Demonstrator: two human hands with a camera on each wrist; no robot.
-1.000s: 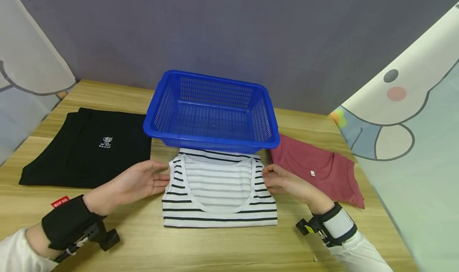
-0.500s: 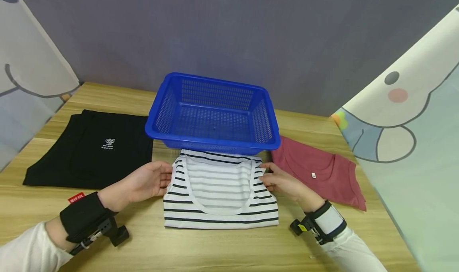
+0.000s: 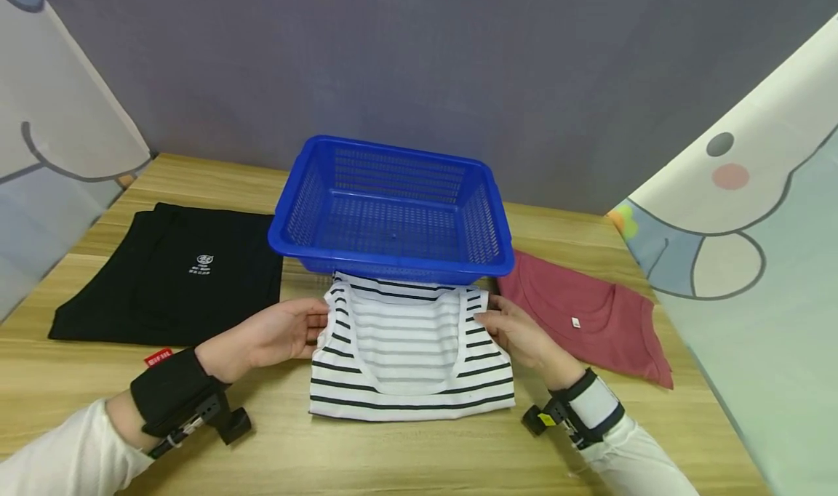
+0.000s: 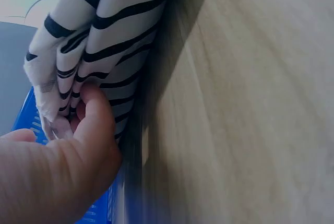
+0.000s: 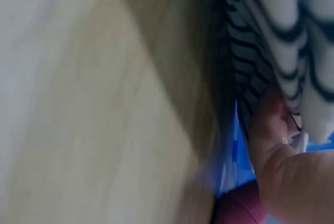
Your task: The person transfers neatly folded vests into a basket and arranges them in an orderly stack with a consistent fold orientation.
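Note:
A folded white shirt with black stripes (image 3: 406,403) lies in front of the blue basket, its wide neckline facing up. My left hand (image 3: 271,340) grips its left side; the left wrist view has the fingers of that hand (image 4: 91,145) curled into the layered cloth. On the opposite side my right hand (image 3: 524,336) holds the shirt's edge, thumb on top. In the right wrist view, fingers of the right hand (image 5: 271,125) reach under the striped cloth (image 5: 245,51), and some fingertips are hidden. Both sides of the shirt look slightly raised from the table.
A blue perforated basket (image 3: 393,262) stands just behind the shirt. A folded black shirt (image 3: 177,285) with a small white print lies to the left. A folded dark pink shirt (image 3: 589,321) lies to the right, beside the basket. A grey wall (image 3: 419,67) rises behind the wooden table (image 3: 406,460).
Both hands have moved inward and taken hold of the striped shirt's sides. Its edges have lifted a little and it has shifted slightly right. The view has shifted slightly too.

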